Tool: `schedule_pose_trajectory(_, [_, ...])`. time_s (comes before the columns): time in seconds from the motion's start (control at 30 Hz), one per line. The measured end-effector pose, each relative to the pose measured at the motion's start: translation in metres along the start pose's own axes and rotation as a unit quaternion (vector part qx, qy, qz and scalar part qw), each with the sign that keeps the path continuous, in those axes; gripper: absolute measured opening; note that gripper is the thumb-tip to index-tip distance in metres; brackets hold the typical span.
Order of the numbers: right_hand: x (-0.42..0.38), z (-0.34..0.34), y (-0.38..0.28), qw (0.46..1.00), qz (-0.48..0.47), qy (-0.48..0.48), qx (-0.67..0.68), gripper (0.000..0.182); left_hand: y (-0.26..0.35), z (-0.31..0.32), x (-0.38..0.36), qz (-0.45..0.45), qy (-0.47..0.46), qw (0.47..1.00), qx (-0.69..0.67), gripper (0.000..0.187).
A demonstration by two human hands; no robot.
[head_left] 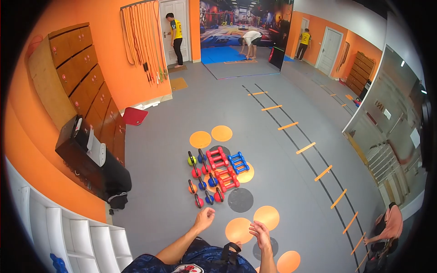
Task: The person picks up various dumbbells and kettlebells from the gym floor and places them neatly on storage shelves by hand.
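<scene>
My left hand (205, 219) hovers in front of the nearest kettlebells, its fingers loosely curled and nothing visible in them. To its right, my right hand (261, 234) is held over the orange floor discs with fingers apart, also holding nothing I can see. Several small kettlebells stand in rows on the floor, among them a red kettlebell (199, 202), a blue kettlebell (209, 199) and a green kettlebell (191, 160). Beside them lie red dumbbells (227, 178) and blue dumbbells (238, 162). An orange disc (238, 230) and a dark disc (240, 200) lie close by.
An agility ladder (306, 148) runs along the floor at right; a person in pink (389, 223) bends at its near end. Wooden drawers (77, 63), a black speaker (86, 154) and white shelves (82, 232) line the left. Two people (177, 38) (250, 38) are at the back.
</scene>
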State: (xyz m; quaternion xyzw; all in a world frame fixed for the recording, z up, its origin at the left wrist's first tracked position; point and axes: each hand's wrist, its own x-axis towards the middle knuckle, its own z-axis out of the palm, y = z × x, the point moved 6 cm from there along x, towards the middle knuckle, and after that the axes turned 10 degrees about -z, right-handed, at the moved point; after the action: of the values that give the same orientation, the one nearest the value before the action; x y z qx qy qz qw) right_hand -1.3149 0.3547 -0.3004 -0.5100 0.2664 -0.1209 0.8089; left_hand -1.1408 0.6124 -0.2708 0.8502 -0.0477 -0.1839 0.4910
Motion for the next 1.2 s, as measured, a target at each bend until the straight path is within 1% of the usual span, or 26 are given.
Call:
schedule_pose_trajectory(0.17, [0.050, -0.033, -0.041, 0.999, 0.005, -0.041, -0.028, 0.032, 0.031, 0.062, 0.008, -0.025, -0.005, 1.000, -0.013, 0.016])
schedule_pose_trajectory(0.27, [0.082, -0.037, -0.055, 0.997, 0.016, -0.063, -0.041, 0.032, 0.039, 0.083, 0.022, -0.035, -0.003, 0.999, -0.022, 0.016])
schedule_pose_trajectory(0.33, [0.109, -0.039, -0.057, 0.995, 0.021, -0.086, -0.046, 0.032, 0.038, 0.091, 0.037, -0.033, 0.016, 0.999, -0.023, 0.017])
schedule_pose_trajectory(0.37, [0.122, -0.037, -0.060, 0.994, 0.024, -0.097, -0.048, 0.033, 0.036, 0.095, 0.047, -0.031, 0.025, 0.999, -0.023, 0.017])
schedule_pose_trajectory(0.47, [0.162, -0.032, -0.068, 0.990, 0.028, -0.125, -0.055, 0.034, 0.032, 0.112, 0.082, -0.067, 0.022, 0.997, -0.034, 0.018])
schedule_pose_trajectory(0.57, [0.200, -0.031, -0.073, 0.987, 0.030, -0.143, -0.072, 0.034, 0.036, 0.130, 0.123, -0.085, 0.022, 0.995, -0.042, 0.019])
schedule_pose_trajectory(0.67, [0.228, -0.033, -0.086, 0.984, 0.067, -0.141, -0.082, 0.033, 0.047, 0.149, 0.168, -0.113, -0.001, 0.993, -0.025, 0.017])
schedule_pose_trajectory(0.77, [0.264, -0.034, -0.091, 0.981, 0.095, -0.137, -0.102, 0.035, 0.060, 0.168, 0.212, -0.136, -0.032, 0.983, -0.116, 0.016])
schedule_pose_trajectory(0.87, [0.305, -0.035, -0.090, 0.975, 0.102, -0.150, -0.128, 0.034, 0.079, 0.180, 0.250, -0.165, -0.060, 0.975, -0.134, 0.019])
schedule_pose_trajectory(0.9, [0.318, -0.032, -0.095, 0.974, 0.100, -0.157, -0.132, 0.034, 0.090, 0.181, 0.260, -0.160, -0.066, 0.974, -0.150, 0.017])
schedule_pose_trajectory(1.03, [0.361, -0.010, -0.116, 0.966, 0.095, -0.189, -0.151, 0.035, 0.114, 0.182, 0.290, -0.145, -0.051, 0.970, -0.188, 0.015])
schedule_pose_trajectory(1.13, [0.396, -0.002, -0.130, 0.961, 0.096, -0.207, -0.156, 0.035, 0.129, 0.183, 0.302, -0.181, -0.058, 0.966, -0.174, 0.019])
schedule_pose_trajectory(1.2, [0.420, -0.002, -0.135, 0.958, 0.103, -0.220, -0.150, 0.035, 0.120, 0.194, 0.311, -0.196, -0.039, 0.959, -0.203, 0.018])
